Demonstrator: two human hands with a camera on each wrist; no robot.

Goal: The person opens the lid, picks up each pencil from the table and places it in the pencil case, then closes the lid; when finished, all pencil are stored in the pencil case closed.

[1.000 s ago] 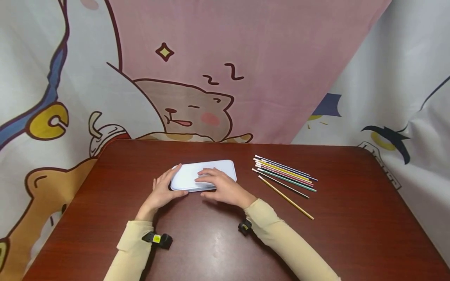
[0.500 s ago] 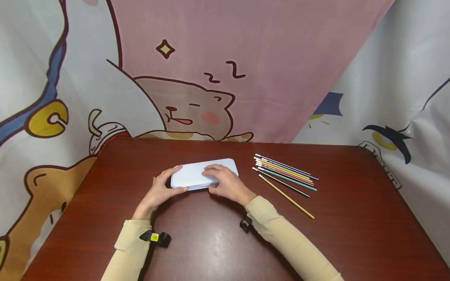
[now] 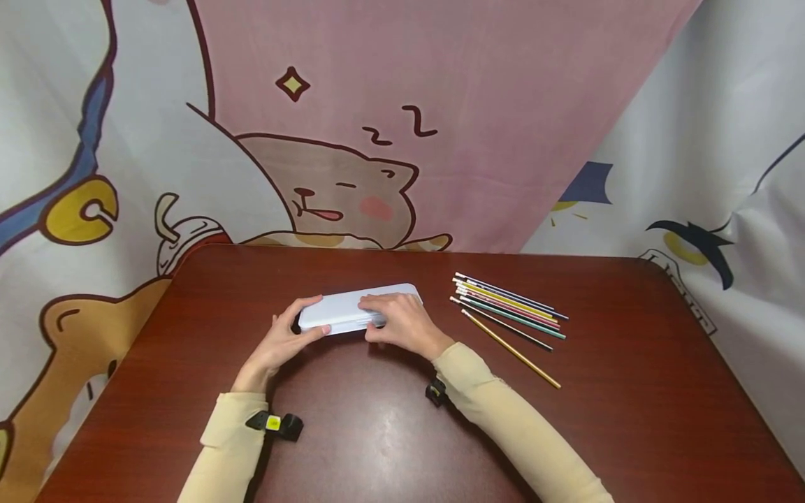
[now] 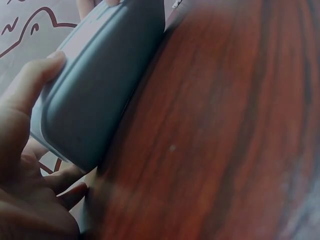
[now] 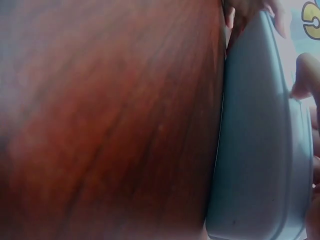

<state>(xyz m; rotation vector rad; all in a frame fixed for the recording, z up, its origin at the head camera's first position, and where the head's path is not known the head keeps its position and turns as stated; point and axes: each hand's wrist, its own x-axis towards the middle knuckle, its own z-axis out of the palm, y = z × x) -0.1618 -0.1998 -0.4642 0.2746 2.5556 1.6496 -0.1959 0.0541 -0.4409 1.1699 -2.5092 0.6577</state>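
A pale blue-white pencil case (image 3: 336,309) lies on the table in the head view, its lid down and its front side showing. My left hand (image 3: 277,344) grips the case's left end, thumb at the front edge and fingers at the back. At the right part, my right hand (image 3: 405,327) has its thumb at the front seam and its fingers bent over the lid. The left wrist view shows the case's smooth side (image 4: 95,100) and the left thumb (image 4: 42,75) on its rim. In the right wrist view, the right thumb (image 5: 306,75) touches the lid seam.
To the right of the case lie several thin pencils (image 3: 509,307) in a loose bundle, with a gold-coloured pencil (image 3: 512,349) nearest me. All rest on a dark red wooden table (image 3: 377,433). A cartoon-printed cloth (image 3: 490,126) hangs behind the table's far edge.
My right fingers have gone from lying spread on the lid to bending over it, thumb at the front seam. The case has shifted slightly left and shows more of its front side.
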